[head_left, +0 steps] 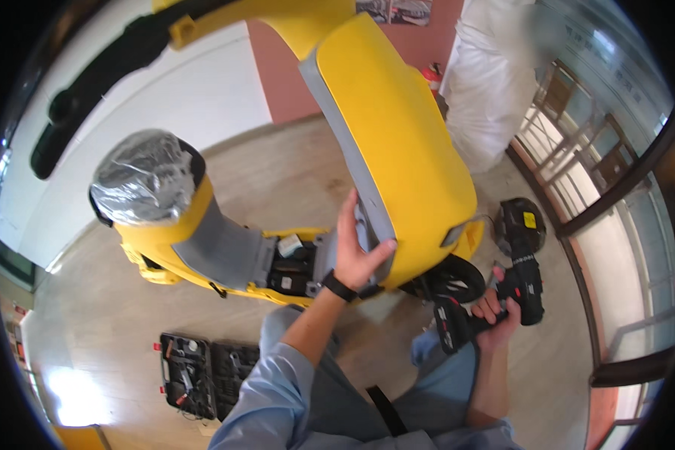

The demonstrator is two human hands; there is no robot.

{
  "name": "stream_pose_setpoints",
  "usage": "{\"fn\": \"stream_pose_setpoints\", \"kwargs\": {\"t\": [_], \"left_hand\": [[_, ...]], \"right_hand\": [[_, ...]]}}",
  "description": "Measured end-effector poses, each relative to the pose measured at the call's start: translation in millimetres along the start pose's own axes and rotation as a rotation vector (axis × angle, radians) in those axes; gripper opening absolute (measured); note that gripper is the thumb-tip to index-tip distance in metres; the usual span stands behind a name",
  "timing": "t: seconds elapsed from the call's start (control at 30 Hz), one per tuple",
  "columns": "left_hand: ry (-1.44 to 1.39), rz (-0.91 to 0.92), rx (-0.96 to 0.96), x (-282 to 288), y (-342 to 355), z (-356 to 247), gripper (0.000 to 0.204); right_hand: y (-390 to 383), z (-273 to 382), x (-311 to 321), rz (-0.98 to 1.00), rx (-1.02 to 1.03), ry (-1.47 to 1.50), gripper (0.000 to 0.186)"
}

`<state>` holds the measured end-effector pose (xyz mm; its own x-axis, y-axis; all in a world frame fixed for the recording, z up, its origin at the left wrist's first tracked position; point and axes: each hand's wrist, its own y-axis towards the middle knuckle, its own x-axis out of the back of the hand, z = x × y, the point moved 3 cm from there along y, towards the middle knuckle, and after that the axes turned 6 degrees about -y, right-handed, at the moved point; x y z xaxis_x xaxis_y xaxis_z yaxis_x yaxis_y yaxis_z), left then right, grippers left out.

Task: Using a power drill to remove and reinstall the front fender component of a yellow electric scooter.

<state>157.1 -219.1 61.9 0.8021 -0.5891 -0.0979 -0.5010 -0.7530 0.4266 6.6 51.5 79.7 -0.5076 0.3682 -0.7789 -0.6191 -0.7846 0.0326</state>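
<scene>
A yellow electric scooter (pixel 405 142) with grey inner panels stands in front of me. My left hand (pixel 356 251), a dark band at its wrist, rests against the lower grey edge of its front shield, with the thumb spread away from the fingers. My right hand (pixel 495 319) is wrapped round the handle of a black cordless drill (pixel 521 285), low on the right beside the front wheel (pixel 457 279). Beyond the drill is a rounded black part (pixel 519 226) with a yellow label; whether they touch, I cannot tell.
The seat (pixel 144 178) is wrapped in clear plastic. Black parts show in the opened footboard bay (pixel 291 262). An open tool case (pixel 187 375) lies on the floor at lower left. White sheeting (pixel 487 82) hangs behind, and a glass front (pixel 622 195) runs along the right.
</scene>
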Motion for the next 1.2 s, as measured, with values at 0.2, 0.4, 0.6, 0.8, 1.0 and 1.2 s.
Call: {"fn": "stream_pose_setpoints", "kwargs": {"t": [0.2,0.4,0.6,0.8,1.0,1.2], "left_hand": [[0.333,-0.075,-0.214,0,2,-29,0.102],[0.324,-0.112,-0.213,8,-10,-34,0.094],[0.176,-0.125,-0.109,14,-5,-47,0.073],[-0.614,-0.125,0.548,42,7,-13,0.033],[-0.366,-0.150,0.702,75,-27,-7,0.025],[-0.253,0.138,0.596,91,-46,5,0.022]], "right_hand": [[-3,5,-2,0.026,0.080,-0.220,0.067],[-47,-5,-13,-0.010,0.011,-0.227,0.067],[-106,-10,-40,0.087,-0.145,-0.288,0.069],[-106,-48,-53,0.073,-0.251,-0.440,0.061],[-101,-99,-43,0.109,-0.421,-0.293,0.062],[-98,-123,-61,0.174,-0.482,-0.352,0.064]]}}
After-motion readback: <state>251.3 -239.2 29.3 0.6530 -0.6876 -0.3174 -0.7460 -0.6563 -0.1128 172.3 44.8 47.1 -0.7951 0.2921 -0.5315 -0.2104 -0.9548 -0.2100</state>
